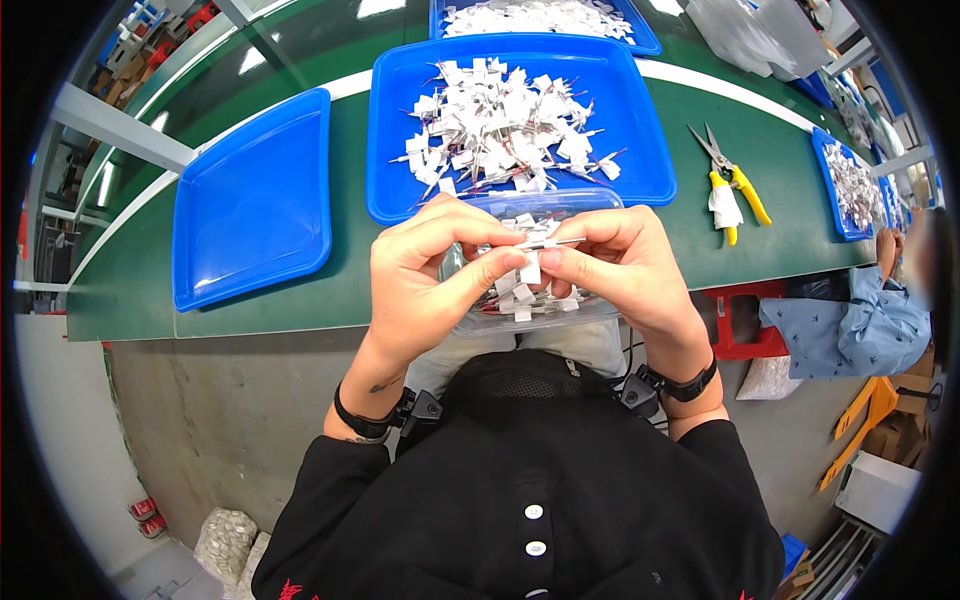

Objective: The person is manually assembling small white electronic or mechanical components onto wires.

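Note:
My left hand (425, 275) and my right hand (620, 265) meet in front of my chest, both pinching one small white-tagged wire piece (535, 255). The piece has a thin metal lead poking right between my fingers. Directly beneath my hands sits a clear plastic tub (590, 205) holding several similar tagged pieces. Beyond it, a blue tray (395, 110) on the green bench carries a heap of the same white-tagged wire pieces (505, 125).
An empty blue tray (250, 205) lies to the left. Yellow-handled snips (735, 180) rest on the green bench (780, 230) to the right. More blue trays with pieces stand at the back (640, 40) and far right (835, 195). Another person in a blue shirt (865, 325) works at right.

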`<state>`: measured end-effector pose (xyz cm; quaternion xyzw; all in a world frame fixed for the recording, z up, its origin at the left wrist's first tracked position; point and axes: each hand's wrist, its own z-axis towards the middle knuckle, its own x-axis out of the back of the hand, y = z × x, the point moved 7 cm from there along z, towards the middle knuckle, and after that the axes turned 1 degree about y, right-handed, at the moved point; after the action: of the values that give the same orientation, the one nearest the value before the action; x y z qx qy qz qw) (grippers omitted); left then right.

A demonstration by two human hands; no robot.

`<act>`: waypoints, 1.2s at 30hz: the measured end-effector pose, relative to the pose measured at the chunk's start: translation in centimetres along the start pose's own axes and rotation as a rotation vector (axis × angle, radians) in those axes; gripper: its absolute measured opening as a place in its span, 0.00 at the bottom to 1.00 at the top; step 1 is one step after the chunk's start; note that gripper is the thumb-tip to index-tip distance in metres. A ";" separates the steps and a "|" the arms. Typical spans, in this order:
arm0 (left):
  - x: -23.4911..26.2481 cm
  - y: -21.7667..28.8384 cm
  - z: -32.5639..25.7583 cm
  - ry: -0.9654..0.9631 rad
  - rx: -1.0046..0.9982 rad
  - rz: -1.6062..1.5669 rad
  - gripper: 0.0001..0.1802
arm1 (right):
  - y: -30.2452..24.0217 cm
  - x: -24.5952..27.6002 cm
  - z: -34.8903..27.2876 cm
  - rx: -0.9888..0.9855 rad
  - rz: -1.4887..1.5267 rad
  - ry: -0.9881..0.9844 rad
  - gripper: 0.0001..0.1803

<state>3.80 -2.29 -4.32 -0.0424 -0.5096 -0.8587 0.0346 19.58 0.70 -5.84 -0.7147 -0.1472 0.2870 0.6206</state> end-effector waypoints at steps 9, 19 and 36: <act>-0.2 0.1 0.1 0.083 -0.028 0.103 0.08 | 1.0 0.2 0.2 0.036 -0.043 0.114 0.06; 0.2 2.0 -0.9 0.185 -0.085 0.421 0.08 | -2.0 -0.2 -0.5 0.431 -0.569 0.314 0.04; -0.5 0.0 -0.9 0.063 0.219 0.189 0.04 | -2.7 -1.4 -0.8 0.559 -0.790 0.298 0.06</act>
<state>4.32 -3.06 -4.76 -0.0591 -0.5928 -0.7916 0.1358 19.38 -0.25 -2.86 -0.4442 -0.2340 -0.0464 0.8636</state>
